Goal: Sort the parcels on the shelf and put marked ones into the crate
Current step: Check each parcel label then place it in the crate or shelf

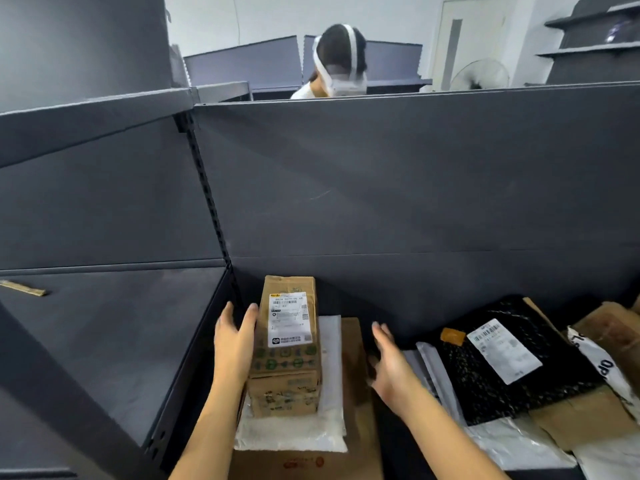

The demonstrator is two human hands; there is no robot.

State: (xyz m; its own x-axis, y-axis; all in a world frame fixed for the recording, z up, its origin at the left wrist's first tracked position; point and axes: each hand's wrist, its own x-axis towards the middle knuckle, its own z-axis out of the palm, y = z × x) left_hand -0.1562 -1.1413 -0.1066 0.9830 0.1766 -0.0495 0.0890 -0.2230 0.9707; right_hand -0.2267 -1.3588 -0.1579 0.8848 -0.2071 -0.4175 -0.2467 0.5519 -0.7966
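1. head view: the box point(287, 341) stands on a white mailer point(294, 431). the mailer lies on a flat brown carton point(358, 375) on the grey shelf point(346, 299). the box's printed label faces up.
2. left hand point(235, 341): the forearm rises from below, palm turned to the box's left side. the fingers are straight and released, resting against that side without curling round it.
3. right hand point(391, 362): right of the box and apart from it, over the carton's right edge. the fingers are spread and loose, grasping nothing; it is motion-blurred.
4. further right of the box lies a black parcel point(502, 372) with a white label, on pale mailers.
5. far left of the box is a cardboard strip point(22, 288). beyond the panel behind the box is a person point(339, 64).
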